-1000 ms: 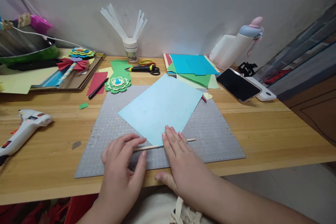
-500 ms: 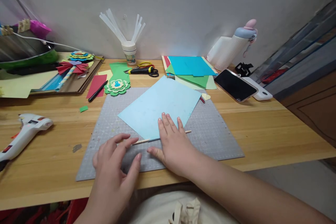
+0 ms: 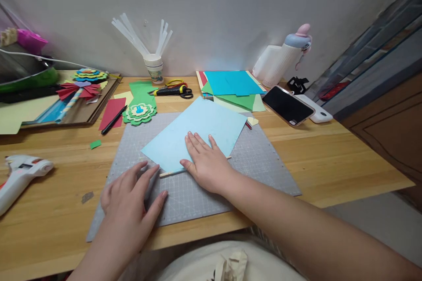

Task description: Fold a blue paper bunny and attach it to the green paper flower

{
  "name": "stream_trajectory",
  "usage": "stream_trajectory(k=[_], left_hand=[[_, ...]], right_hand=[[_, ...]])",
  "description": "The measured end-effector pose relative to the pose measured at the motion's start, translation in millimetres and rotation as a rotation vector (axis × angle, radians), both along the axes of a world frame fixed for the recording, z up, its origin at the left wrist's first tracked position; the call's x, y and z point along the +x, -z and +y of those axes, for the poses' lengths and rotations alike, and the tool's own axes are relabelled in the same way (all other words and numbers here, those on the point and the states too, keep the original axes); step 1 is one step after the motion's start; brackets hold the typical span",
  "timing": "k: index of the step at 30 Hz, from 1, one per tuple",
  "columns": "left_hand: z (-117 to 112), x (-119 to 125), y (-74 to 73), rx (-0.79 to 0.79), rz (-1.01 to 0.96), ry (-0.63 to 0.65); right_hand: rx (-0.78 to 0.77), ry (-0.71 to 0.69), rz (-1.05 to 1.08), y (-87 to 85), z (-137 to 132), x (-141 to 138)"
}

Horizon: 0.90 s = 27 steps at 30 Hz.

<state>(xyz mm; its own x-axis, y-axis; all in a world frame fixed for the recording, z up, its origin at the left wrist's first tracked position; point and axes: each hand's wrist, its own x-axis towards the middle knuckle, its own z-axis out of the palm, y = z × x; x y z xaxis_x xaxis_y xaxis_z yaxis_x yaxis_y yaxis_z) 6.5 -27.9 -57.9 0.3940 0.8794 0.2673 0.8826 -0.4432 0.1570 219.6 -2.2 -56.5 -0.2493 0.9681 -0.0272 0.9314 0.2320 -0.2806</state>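
A light blue sheet of paper [image 3: 178,129] lies slanted on the grey cutting mat [image 3: 263,167]. Along its near corner runs a thin wooden stick [image 3: 168,174], with the paper's edge partly around it. My right hand [image 3: 207,162] rests flat on the paper and over the stick, fingers spread. The stick's far end peeks out beyond that hand. My left hand [image 3: 133,199] is beside the stick's left end, thumb and fingers apart, holding nothing. I cannot tell whether a fingertip touches the stick.
A glue gun [image 3: 24,180] lies at the left. Behind the mat are a black pen [image 3: 114,120], a layered paper flower [image 3: 140,114], a box cutter [image 3: 169,91], cups with white sticks [image 3: 153,68] and coloured paper [image 3: 231,82]. A phone [image 3: 288,105] and a bottle [image 3: 288,59] stand right.
My right hand has moved forward over the paper, and the stick has rolled forward with the paper's corner. My left hand stays open near the stick's end. The view has shifted slightly.
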Motion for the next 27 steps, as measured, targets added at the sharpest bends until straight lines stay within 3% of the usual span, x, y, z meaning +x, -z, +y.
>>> stream_trajectory(k=[10,14,20,27], left_hand=[[10.1,-13.8,-14.7,-0.006,0.077,-0.053],[22.2,-13.4,-18.2,0.010,0.119,0.059],[49.8,-10.7,-9.3,0.015,0.186,0.236],[59.7,-9.6,-15.2,0.018,0.178,0.285]], right_hand=[[-0.008,-0.061,0.002,0.3,28.1,5.4],[-0.008,-0.059,-0.008,0.6,28.5,5.1],[0.017,-0.047,-0.012,1.7,26.9,3.5],[0.063,0.060,0.007,2.9,39.2,2.3]])
